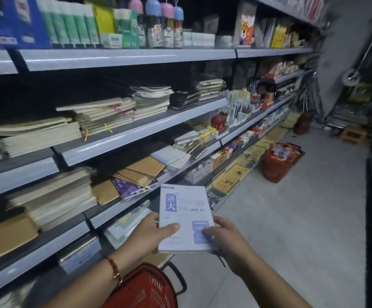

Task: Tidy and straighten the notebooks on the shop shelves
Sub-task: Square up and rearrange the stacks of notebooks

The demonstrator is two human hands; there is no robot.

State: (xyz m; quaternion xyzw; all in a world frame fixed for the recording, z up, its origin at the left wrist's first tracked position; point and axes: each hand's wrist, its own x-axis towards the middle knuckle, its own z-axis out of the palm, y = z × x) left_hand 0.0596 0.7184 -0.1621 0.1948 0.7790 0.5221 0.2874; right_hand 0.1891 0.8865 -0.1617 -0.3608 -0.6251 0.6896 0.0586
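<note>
Both hands holding one pale notebook (185,216) out in front of the shelves (122,130), left hand (149,236) gripping its left edge, right hand (222,234) gripping its right corner, red basket (145,287) below

A pale blue-white notebook (184,216) with purple Chinese lettering is held flat, cover up, in front of the lower shelves (122,61). Uneven stacks of beige notebooks (105,114) and fanned brown kraft notebooks (140,172) lie near the shelves' front edges.
</note>
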